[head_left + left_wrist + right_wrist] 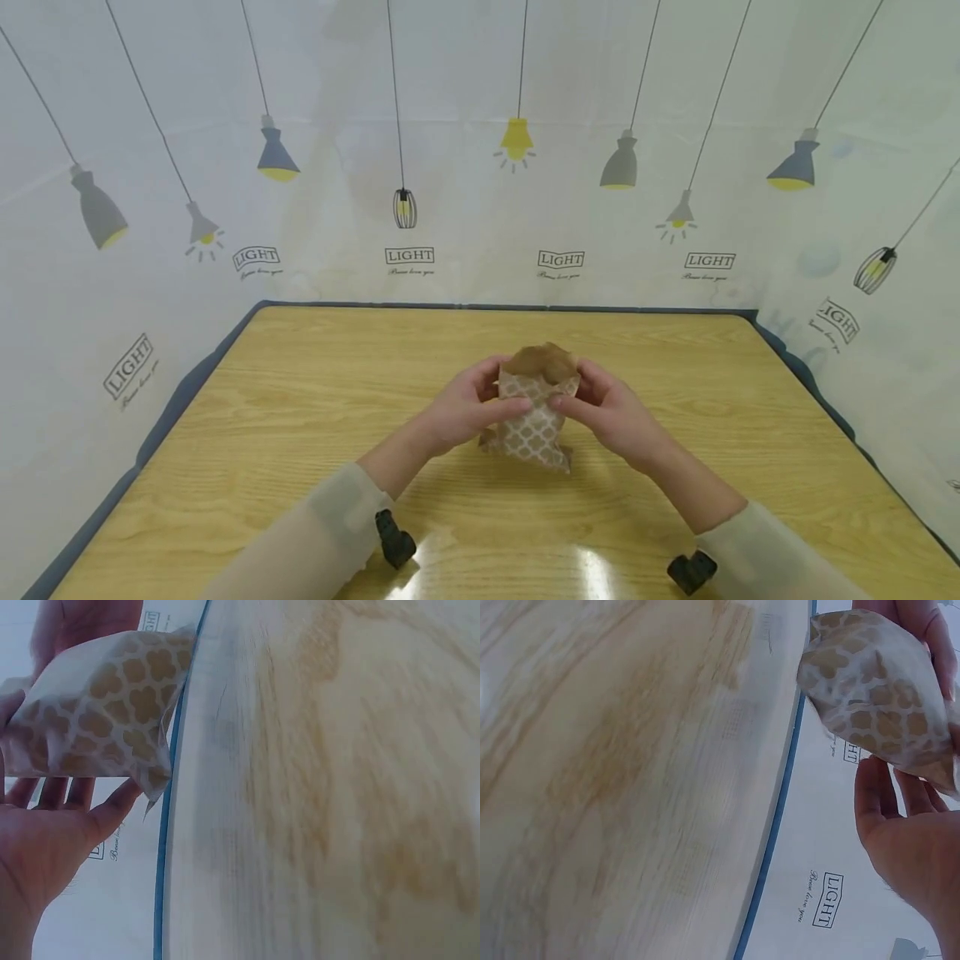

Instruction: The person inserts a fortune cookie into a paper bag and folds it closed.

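A person holds a small brown paper bag point(536, 408) with a white lattice print just above the middle of the wooden table point(300, 400), its bottom corners touching or nearly touching the tabletop and its open, crumpled mouth pointing away from them. The left hand point(468, 408) grips the bag's left side, thumb laid across the printed front and fingers curled round behind; the right hand point(603, 408) does the same on the right, thumb on the front near the left thumb, fingers wrapped to the back. The bag looks light and thin, soft enough to crease under any squeeze and likely to tear at the mouth if pulled hard; it bulges a little, though what is inside cannot be seen. The sides just below the mouth, where both hands already sit, seem the soundest place to hold it. The head view gives the whole arrangement over the table, the pale sleeves and the curtain point(480, 167) printed with hanging lamps behind the far edge. The left wrist view shows what that one hides: the puffed underside of the bag point(105, 705) and the left fingers point(52, 791) reaching up behind it. The right wrist view shows the bag's point(877, 690) rounded lower corner and the right palm point(911, 847) beside it, with the table's blue edging point(772, 825) close by.
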Motion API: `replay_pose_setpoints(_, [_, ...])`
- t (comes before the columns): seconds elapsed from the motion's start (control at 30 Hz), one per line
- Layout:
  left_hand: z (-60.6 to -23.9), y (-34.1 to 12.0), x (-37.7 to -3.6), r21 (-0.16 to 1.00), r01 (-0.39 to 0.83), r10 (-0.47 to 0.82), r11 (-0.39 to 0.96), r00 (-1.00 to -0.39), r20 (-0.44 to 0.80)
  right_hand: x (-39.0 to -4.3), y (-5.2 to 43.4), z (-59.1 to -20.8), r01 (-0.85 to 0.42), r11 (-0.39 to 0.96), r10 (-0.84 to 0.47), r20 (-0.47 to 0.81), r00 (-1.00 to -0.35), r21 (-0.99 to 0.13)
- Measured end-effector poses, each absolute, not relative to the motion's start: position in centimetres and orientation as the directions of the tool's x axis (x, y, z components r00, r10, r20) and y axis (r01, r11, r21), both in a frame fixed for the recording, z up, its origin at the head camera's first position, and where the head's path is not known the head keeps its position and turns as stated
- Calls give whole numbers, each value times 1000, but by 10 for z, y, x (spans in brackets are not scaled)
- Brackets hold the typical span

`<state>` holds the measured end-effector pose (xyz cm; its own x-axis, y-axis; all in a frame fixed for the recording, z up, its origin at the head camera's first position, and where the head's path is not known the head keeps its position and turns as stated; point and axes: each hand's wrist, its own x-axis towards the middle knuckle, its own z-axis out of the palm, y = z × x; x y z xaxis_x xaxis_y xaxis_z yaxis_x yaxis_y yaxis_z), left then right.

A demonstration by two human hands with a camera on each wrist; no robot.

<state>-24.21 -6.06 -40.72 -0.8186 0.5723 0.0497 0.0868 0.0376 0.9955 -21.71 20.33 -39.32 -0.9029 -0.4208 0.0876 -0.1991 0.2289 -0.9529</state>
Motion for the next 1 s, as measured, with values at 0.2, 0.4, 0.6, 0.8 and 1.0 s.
replay_pose_setpoints(0.2, [-409,-58,-240,996,89,555,4,-829,72,-216,200,-393,-171,243,-396,63,-916,-955])
replay_pose_setpoints(0.4, [-409,-58,-239,999,48,541,-21,-840,52,-216,199,-392,-165,286,-359,54,-932,-944])
replay_pose_setpoints(0.6, [-408,-55,-238,998,53,537,-45,-841,69,-215,200,-390,-169,303,-338,60,-939,-938])
replay_pose_setpoints(0.8, [-410,-52,-238,996,55,506,-73,-858,84,-215,200,-389,-164,279,-317,70,-946,-946])
replay_pose_setpoints(1.0, [-409,-50,-237,993,31,476,-110,-876,80,-214,197,-389,-172,285,-295,85,-952,-943])
